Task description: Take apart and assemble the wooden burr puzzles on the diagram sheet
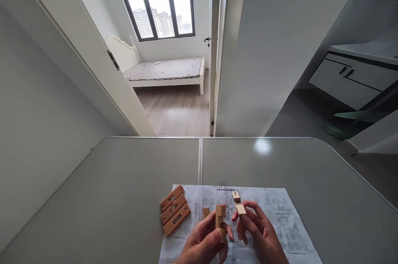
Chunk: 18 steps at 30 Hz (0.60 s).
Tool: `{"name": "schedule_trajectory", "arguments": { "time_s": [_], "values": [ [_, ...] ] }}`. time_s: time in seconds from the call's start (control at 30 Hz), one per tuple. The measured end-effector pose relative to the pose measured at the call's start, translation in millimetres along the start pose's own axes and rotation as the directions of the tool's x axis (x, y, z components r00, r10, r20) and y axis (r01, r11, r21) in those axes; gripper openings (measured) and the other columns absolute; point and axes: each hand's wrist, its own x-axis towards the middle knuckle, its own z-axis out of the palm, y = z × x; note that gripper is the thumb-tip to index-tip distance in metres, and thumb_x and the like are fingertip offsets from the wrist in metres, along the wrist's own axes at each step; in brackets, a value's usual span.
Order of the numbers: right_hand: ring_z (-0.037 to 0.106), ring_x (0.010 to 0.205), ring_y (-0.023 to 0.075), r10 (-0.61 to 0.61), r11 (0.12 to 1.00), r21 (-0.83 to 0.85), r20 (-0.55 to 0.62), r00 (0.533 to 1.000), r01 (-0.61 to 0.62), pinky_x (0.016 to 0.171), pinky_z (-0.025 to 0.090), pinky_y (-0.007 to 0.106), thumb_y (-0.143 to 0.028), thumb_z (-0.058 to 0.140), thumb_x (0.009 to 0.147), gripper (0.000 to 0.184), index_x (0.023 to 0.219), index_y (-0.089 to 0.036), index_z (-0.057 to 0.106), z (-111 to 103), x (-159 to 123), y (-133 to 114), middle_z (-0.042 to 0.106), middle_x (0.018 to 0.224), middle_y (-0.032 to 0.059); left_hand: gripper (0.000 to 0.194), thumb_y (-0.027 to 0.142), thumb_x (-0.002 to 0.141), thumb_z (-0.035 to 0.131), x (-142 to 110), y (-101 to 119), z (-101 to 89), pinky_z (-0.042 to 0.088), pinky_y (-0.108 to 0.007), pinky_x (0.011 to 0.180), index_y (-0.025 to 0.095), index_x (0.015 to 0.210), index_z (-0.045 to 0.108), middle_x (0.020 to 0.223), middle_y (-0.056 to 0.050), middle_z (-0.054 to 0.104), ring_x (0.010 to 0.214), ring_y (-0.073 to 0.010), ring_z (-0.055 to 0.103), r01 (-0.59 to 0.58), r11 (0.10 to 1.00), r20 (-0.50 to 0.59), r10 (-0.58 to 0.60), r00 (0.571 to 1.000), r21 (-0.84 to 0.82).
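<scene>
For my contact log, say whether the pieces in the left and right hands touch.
Apart: the head view shows a gap over printed paper between the left-held piece and right-held piece.

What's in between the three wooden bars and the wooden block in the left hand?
A small wooden piece, partly hidden by the left hand, and a bit of printed paper; the head view shows them.

A mattress (168, 68) is supported by a white bed (168, 83) beneath a dark-framed window (171, 1), through which tall buildings (164, 23) are seen; at right, a white cabinet (329, 74) is fitted with dark handles (349, 73).
</scene>
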Motion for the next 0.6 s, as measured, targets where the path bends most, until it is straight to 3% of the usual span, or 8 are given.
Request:
{"name": "schedule_trajectory", "arguments": {
  "time_s": [0.1, 0.2, 0.4, 0.6],
  "values": [
    [0.061, 0.051, 0.0118, 0.002, 1.0, 0.026, 0.0, 1.0, -0.002, 0.051, 0.048, 0.025, -0.054, 0.077, 0.094, 0.038, 0.112, -0.025, 0.059, 0, 1, 1, 0.077, 0.091, 0.003, 0.048, 0.046, 0.088, 0.082, 5, -14, -2.1, 0.036, -0.019, 0.053, 0.023, 0.13, 0.076, 0.093, -0.003, 0.067, 0.052, -0.0041, 0.044, 0.052, 0.975, 0.047, -0.043, 0.998, -0.217],
    [0.061, 0.051, 0.0125, 0.008, 1.0, 0.022, 0.016, 1.0, -0.008, 0.051, 0.049, 0.025, -0.055, 0.076, 0.095, 0.038, 0.112, -0.025, 0.059, -1, 2, 2, 0.076, 0.087, 0.002, 0.043, 0.041, 0.084, 0.086, 7, -20, -2.8, 0.036, -0.019, 0.053, 0.018, 0.12, 0.079, 0.09, -0.003, 0.063, 0.051, -0.0033, 0.044, 0.124, 0.941, 0.063, -0.109, 0.992, -0.316],
    [0.064, 0.052, 0.0148, 0.021, 1.0, -0.018, 0.087, 0.996, -0.02, 0.051, 0.051, 0.026, -0.056, 0.073, 0.097, 0.041, 0.119, -0.025, 0.057, -9, 5, 7, 0.075, 0.085, 0.0031, 0.039, 0.039, 0.089, 0.085, 4, -22, -5.6, 0.031, -0.017, 0.051, 0.015, 0.118, 0.075, 0.087, -0.001, 0.061, 0.049, -0.0001, 0.043, 0.118, 0.95, 0.035, -0.113, 0.993, -0.288],
    [0.062, 0.051, 0.0129, 0.056, 0.998, -0.016, 0.129, 0.99, -0.054, 0.049, 0.05, 0.025, -0.055, 0.072, 0.098, 0.044, 0.126, -0.026, 0.055, -13, 7, 4, 0.074, 0.091, 0.0047, 0.033, 0.049, 0.103, 0.066, 11, -62, -28.8, 0.036, -0.018, 0.05, 0.024, 0.125, 0.063, 0.094, -0.004, 0.073, 0.05, -0.0062, 0.057, 0.035, 0.969, 0.151, 0.002, 0.989, -0.246]
  ]
}}
